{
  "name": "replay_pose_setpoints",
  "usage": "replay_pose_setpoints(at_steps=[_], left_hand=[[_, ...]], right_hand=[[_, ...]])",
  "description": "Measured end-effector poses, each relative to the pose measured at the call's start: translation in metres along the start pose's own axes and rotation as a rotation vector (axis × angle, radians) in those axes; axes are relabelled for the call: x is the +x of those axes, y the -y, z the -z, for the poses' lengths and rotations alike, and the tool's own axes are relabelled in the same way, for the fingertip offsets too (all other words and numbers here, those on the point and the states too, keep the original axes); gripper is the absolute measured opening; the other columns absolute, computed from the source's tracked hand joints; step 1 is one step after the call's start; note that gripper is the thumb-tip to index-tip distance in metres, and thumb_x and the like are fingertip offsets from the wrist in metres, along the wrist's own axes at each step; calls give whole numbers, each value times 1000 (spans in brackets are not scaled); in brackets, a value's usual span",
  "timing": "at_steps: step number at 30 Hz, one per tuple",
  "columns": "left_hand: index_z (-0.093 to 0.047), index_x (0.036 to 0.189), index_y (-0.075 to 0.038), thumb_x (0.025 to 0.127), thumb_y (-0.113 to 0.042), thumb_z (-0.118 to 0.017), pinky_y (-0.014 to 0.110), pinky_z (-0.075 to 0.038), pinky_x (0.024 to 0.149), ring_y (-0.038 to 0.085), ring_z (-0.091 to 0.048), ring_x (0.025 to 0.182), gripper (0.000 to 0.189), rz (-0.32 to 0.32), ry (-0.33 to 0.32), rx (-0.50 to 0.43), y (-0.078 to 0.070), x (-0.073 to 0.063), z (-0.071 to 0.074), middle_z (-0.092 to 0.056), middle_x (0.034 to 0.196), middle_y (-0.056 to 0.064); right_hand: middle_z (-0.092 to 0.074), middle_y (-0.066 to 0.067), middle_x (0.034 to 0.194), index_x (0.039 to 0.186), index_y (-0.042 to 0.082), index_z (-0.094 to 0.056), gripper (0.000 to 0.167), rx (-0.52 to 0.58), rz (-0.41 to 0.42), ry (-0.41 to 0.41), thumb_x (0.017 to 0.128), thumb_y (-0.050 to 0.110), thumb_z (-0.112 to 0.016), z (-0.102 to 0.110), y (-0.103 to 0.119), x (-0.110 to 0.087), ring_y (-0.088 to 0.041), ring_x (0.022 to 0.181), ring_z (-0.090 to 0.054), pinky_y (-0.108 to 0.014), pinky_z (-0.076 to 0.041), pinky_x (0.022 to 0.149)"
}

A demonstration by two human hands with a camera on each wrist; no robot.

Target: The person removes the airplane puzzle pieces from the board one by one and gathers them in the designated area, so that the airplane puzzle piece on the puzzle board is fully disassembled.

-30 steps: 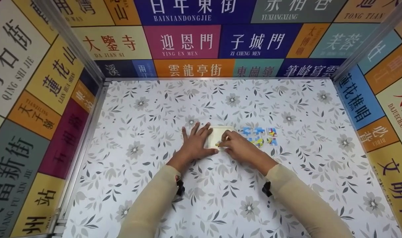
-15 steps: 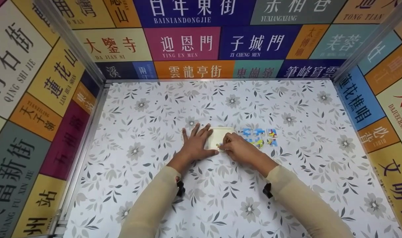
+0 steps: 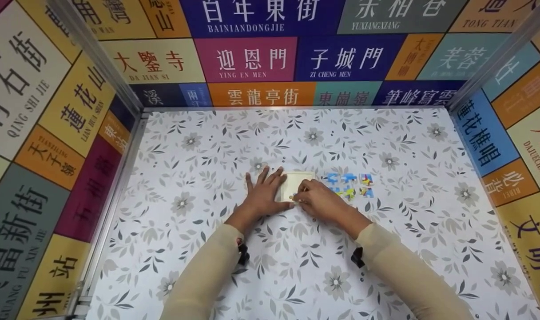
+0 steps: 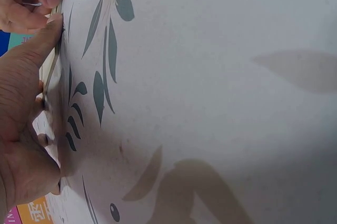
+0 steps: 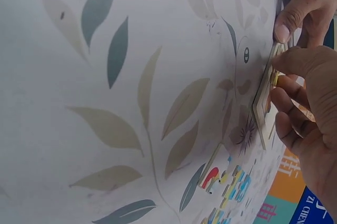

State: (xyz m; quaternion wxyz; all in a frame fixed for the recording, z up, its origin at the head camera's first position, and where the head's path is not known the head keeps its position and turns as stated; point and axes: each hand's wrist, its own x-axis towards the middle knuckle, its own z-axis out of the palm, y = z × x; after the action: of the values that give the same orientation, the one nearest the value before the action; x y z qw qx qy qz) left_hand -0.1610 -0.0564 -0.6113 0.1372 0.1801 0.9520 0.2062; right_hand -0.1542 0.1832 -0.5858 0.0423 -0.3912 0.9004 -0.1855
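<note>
A pale wooden puzzle tray (image 3: 295, 178) lies flat on the table. My left hand (image 3: 262, 195) is spread along its left side, thumb at the near edge and fingers straight; the left wrist view shows that thumb pressed to the tray's rim (image 4: 51, 71). Over the tray's near right part, my right hand (image 3: 321, 198) pinches a small jigsaw piece (image 3: 292, 197) down at the near edge. Only a bit of yellow on the piece (image 5: 275, 78) shows between the fingers in the right wrist view. Just right of the tray lie several blue and yellow jigsaw pieces (image 3: 350, 178) in two rows.
The table (image 3: 208, 146) has a white cloth with grey leaves and flowers. Panels with coloured street-name signs (image 3: 259, 58) enclose the back and both sides, with metal posts in the corners.
My right fingers have shifted slightly at the tray's near edge while keeping the jigsaw piece pinched. The left hand stays in place, and the loose pieces have not moved.
</note>
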Motion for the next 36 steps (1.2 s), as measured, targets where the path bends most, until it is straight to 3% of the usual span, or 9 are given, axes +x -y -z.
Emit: replay_pose_setpoints(at_steps=[7,14,27,36], left_hand=[[-34,176,-24,97,-72,-70,83,6,130,33,-3,176,100,-6,-5,-6,1,2,2,-16,188,-8],[-33,176,-25,97,-71,-71,82,6,131,32,-3,176,99,-1,-4,4,2,4,3,-15,188,-9],[-33,176,-26,96,-71,-71,81,8,131,32,-2,176,100,12,9,-12,0,3,1,-16,188,-8],[-33,176,-25,97,-70,-72,82,8,130,33,-3,176,99,5,11,-32,-1,-1,2,-17,188,-7]], right_hand=[[-69,-14,116,113,10,-86,18,-22,91,-85,97,4,-80,7,-3,-1,-33,105,-67,-49,-57,91],[-69,-14,118,112,9,-85,17,0,82,-83,96,3,-82,17,-10,-11,-34,106,-67,-52,-57,95],[-69,-11,114,108,12,-84,21,-3,75,-159,91,0,-87,23,-29,-57,-30,102,-66,-49,-57,88],[-67,-10,115,109,12,-83,23,-39,44,-148,91,-1,-86,26,-40,-87,-28,102,-65,-48,-58,83]])
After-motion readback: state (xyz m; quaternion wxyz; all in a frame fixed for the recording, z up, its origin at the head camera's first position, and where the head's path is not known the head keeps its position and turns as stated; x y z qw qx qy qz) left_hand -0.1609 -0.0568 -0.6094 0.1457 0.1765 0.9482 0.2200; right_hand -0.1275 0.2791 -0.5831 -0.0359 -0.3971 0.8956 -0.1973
